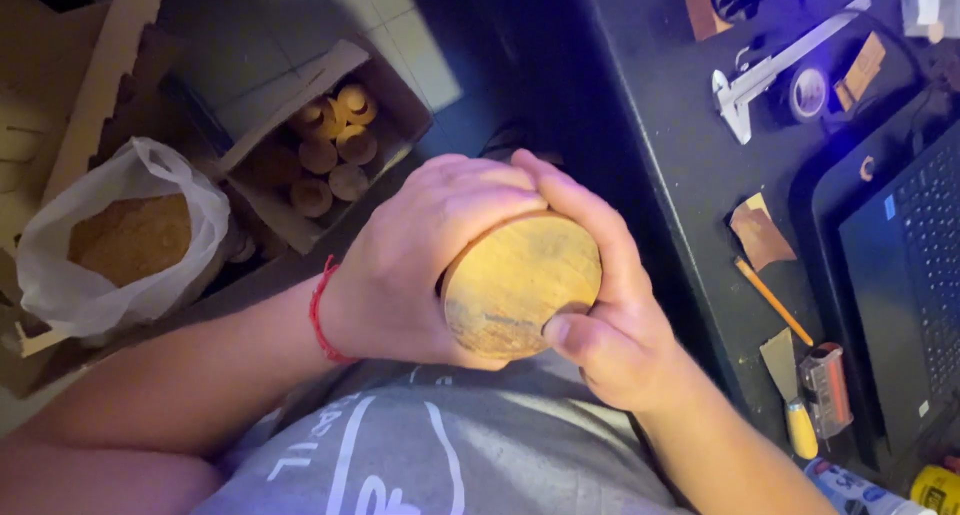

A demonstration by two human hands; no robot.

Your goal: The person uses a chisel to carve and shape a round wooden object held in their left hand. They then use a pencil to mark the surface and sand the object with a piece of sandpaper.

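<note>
A wooden cylinder [522, 283] sits at centre, the left hand [420, 265] at its 9 o'clock and the right hand [610, 305] at its 3 o'clock. A box [330, 140] of wooden pieces lies at 11 o'clock, a bag [120, 240] at 9 o'clock. On the desk [690, 165] at 3 o'clock, a pencil [772, 300] lies between the caliper [775, 70] and the scraper [788, 390], beside a laptop [910, 275].

Dim room, bluish light at upper right. Pale tiled floor [300, 25] across upper centre. Dark worktop [690, 175] fills right side of the frame. Cardboard boxes [330, 145] stand on floor, upper left.
</note>
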